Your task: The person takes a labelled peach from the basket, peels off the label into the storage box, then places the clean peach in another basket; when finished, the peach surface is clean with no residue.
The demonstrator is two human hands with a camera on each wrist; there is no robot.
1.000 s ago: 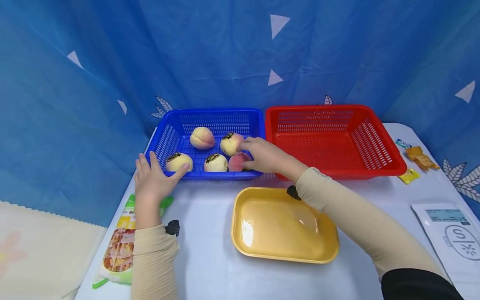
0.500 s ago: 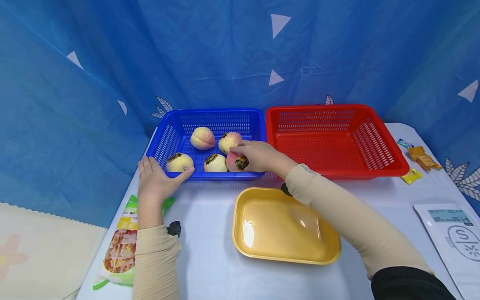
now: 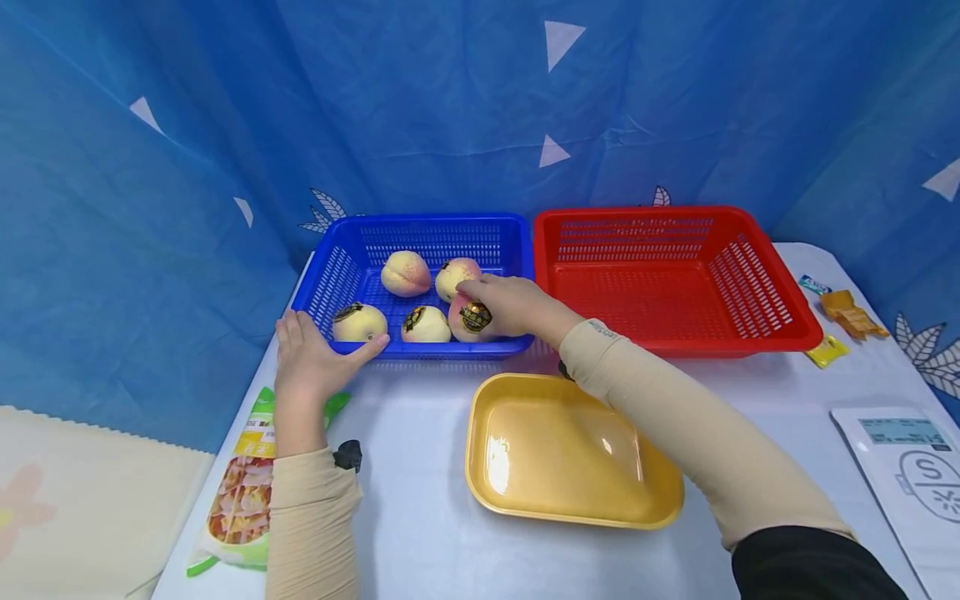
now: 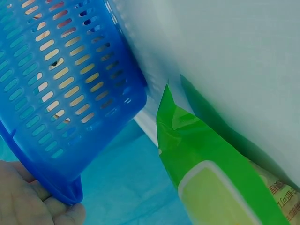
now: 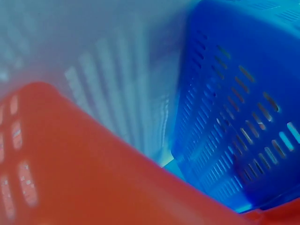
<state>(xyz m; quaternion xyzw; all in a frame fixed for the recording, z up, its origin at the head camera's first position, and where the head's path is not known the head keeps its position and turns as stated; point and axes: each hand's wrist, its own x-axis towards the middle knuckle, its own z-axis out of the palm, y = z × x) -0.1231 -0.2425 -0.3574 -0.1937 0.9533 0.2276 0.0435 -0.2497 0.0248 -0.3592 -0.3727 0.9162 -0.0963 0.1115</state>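
In the head view, a blue basket point(image 3: 420, 351) holds several yellow-pink peaches, most with black-and-gold stickers. My right hand point(image 3: 517, 307) reaches in at the front right corner and grips a peach point(image 3: 468, 323), its sticker facing up. Beside that one lie a back peach point(image 3: 455, 277) and a front peach point(image 3: 427, 327). Another peach point(image 3: 406, 274) lies at the back left, and one more peach point(image 3: 358, 323) sits near my left hand point(image 3: 313, 360). That hand holds the basket's front left corner; the left wrist view shows its fingers point(image 4: 61, 212) bent against the rim.
A red basket point(image 3: 678, 343) stands right beside the blue one. In front lies a yellow tray point(image 3: 570, 517), under my right forearm. A green food bag point(image 3: 243, 492) is at left. Snack packets point(image 3: 851, 314) and a white scale point(image 3: 900, 467) are at right.
My right hand has taken hold of the front right peach and turned it so its sticker shows on top. The left hand has drawn its fingers closer onto the blue basket's corner.
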